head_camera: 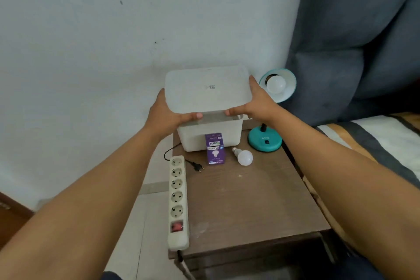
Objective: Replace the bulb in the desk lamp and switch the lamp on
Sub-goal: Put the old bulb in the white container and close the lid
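Observation:
A teal desk lamp (264,141) stands at the back right of the wooden bedside table (250,200), its shade (287,79) turned toward me with a white bulb (275,84) in the socket. A loose white bulb (244,157) lies on the table beside a purple bulb carton (215,150). My left hand (168,113) and my right hand (254,102) grip the two sides of a white lid (206,91), held tilted just above a white storage box (209,136). The lamp's black plug (197,167) lies unplugged next to the power strip (178,200).
The power strip has several empty sockets and a red switch (176,226), and hangs along the table's left edge. A blue-grey padded headboard (354,41) and a bed with striped bedding (375,138) stand to the right. A pale wall is behind.

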